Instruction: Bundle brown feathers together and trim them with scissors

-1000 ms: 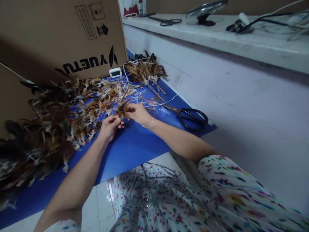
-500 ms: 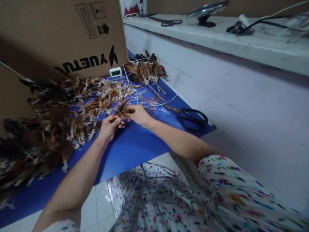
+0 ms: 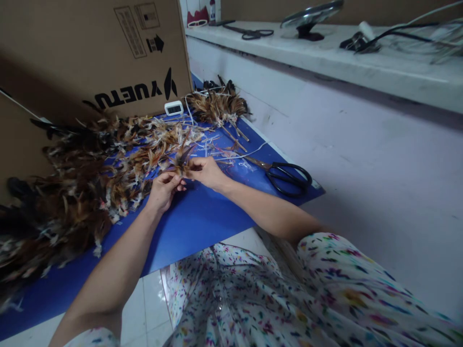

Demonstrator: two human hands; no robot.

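Observation:
Over the blue tabletop (image 3: 202, 217), my left hand (image 3: 164, 190) and my right hand (image 3: 208, 172) meet around a small bunch of brown and dark feathers (image 3: 182, 161). The left fingers pinch the bunch at its base, while the right fingertips grip its right side. Its tips point up and away from me. Beyond and left of my hands lies a broad spread of loose brown, white and black feathers (image 3: 83, 178). Right of my right hand rest black-handled scissors (image 3: 289, 178), blades toward the table's middle.
A tied pile of feathers on sticks (image 3: 219, 103) lies at the back corner, near a small white digital device (image 3: 174, 108). A large cardboard box (image 3: 144, 53) stands behind. The wall ledge (image 3: 325, 53) on the right carries another pair of scissors (image 3: 253, 33) and cables.
Both hands stay in nearly the same place. The feathers between them have shifted slightly, with the tips more upright and spread.

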